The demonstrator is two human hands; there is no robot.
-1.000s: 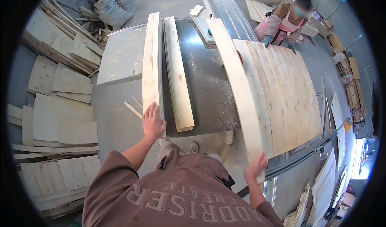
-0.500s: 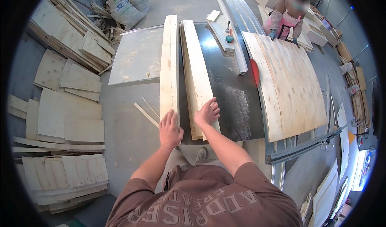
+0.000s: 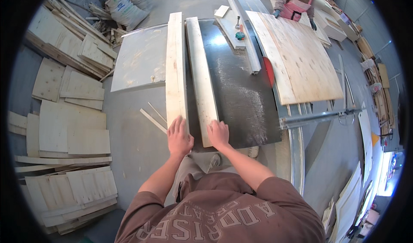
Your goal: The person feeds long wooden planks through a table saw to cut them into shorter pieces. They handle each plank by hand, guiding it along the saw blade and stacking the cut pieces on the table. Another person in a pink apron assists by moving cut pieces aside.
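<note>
Two long stacks of pale wooden strips lie side by side on a dark saw table (image 3: 245, 109), a narrow gap between them. My left hand (image 3: 180, 135) is closed over the near end of the left stack of wooden strips (image 3: 175, 66). Around the near end of the right stack of wooden strips (image 3: 201, 66) my right hand (image 3: 218, 134) is closed, its fingers on the right edge. Farther right lies a large plywood sheet (image 3: 297, 58). Behind it stands a co-worker (image 3: 296, 8) in a pink apron and gloves, one gloved hand at its far edge.
A red blade guard (image 3: 268, 71) stands beside the plywood sheet. A metal fence (image 3: 247, 41) and a small green-and-red tool (image 3: 239, 33) are on the table. Offcut boards (image 3: 73, 127) are piled along the left floor. A metal rail (image 3: 318, 118) crosses at right.
My right hand has drawn in toward me, and the right stack has shifted left and lined up straighter. The plywood sheet has slid away from me, with the co-worker farther back. My left hand keeps its place.
</note>
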